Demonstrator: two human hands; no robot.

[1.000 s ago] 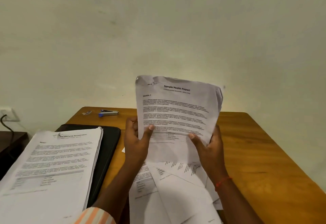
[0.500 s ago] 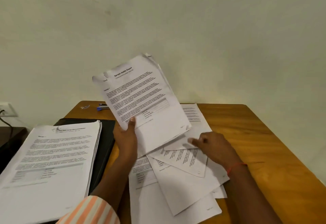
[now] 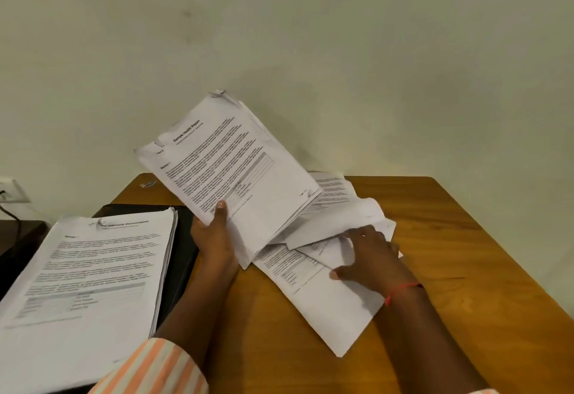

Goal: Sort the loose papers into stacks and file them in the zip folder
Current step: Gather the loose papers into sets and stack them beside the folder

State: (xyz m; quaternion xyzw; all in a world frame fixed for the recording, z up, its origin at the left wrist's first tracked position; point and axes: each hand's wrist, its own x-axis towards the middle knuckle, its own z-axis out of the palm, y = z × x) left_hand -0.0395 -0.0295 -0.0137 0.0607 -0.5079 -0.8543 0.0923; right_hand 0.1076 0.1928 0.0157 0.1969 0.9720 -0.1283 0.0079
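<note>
My left hand [image 3: 214,235] grips a small bundle of printed sheets headed "Sample Health Report" [image 3: 230,164], held up and tilted over the table. My right hand [image 3: 369,257] lies spread on the loose papers [image 3: 329,297] scattered on the wooden table, with fingers touching the top sheets; I cannot see it grip one. A thick neat stack of printed papers [image 3: 87,282] rests at the left on the black zip folder [image 3: 183,257], which shows only along its right side and far edge.
The wooden table [image 3: 450,238] stands against a pale wall. A small blue stapler [image 3: 147,184] lies at the far left corner, mostly hidden by the held bundle. A wall socket with a cable [image 3: 7,192] sits at the far left above a dark side surface.
My right hand let go of the bundle and dropped onto the loose papers. My left hand swung the bundle left and tilted it. The loose pile has shifted right.
</note>
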